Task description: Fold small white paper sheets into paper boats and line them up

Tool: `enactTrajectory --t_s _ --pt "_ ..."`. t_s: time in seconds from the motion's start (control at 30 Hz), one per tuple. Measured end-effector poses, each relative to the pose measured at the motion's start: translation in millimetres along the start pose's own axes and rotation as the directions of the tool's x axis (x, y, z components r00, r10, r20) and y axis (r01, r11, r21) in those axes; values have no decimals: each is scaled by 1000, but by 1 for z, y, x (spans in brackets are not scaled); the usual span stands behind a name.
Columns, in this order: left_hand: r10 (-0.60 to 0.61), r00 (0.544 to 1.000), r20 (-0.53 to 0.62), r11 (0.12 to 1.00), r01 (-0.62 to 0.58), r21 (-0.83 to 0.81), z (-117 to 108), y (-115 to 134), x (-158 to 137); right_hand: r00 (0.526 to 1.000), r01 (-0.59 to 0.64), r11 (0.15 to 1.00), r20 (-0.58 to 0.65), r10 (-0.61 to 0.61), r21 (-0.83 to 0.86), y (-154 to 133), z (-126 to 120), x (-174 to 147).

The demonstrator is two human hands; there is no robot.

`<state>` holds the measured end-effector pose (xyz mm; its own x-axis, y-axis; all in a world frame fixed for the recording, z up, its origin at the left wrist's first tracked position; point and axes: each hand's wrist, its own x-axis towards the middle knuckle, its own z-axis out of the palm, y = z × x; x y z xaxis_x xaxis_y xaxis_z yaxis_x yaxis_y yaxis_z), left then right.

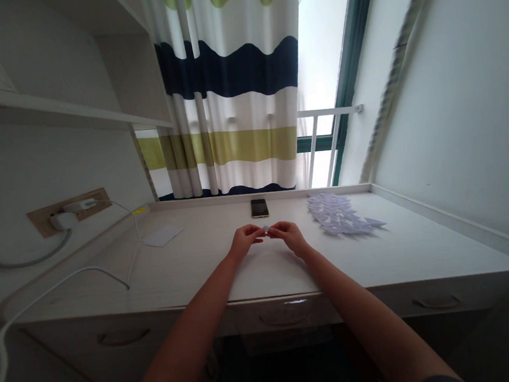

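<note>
Over the middle of the white desk, my left hand (244,239) and my right hand (288,236) meet at the fingertips. Between them they pinch a small piece of folded paper (266,229), whitish and mostly hidden by the fingers. Both hands are closed on it, one from each side. Just beyond them a dark phone (259,208) lies flat. To the right of my right hand spreads a pile of folded paper pieces (340,214), pale and pointed, overlapping one another.
At the left lies a stack of white paper (163,236), beside a white cable (129,284) running from a wall socket (70,213). A raised rim (282,194) edges the back of the desk (191,281). Shelves (62,110) overhang the left side; a striped curtain (229,67) hangs behind.
</note>
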<state>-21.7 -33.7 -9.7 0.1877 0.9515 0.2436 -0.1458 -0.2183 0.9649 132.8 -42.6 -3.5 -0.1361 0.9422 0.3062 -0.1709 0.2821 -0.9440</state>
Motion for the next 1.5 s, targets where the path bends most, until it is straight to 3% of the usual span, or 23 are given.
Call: enactTrajectory --t_s 0.3,0.77,1.13,1.37,1.5 --pt "76 997 -8 993 -75 87 1 -1 1 1000 3 1000 18 -3 -25 3 0 1" --pt "99 994 -53 995 -98 25 6 2 -1 999 -26 999 -26 27 36 1 2 0" --pt "141 990 -16 982 -138 129 7 3 -3 999 26 997 -26 -28 -70 8 0 4" --pt "56 998 23 997 -57 45 6 0 -1 998 63 993 15 -62 -99 7 2 2" --pt "83 997 7 995 -83 63 4 -3 1 997 68 995 30 -66 -69 8 2 2"
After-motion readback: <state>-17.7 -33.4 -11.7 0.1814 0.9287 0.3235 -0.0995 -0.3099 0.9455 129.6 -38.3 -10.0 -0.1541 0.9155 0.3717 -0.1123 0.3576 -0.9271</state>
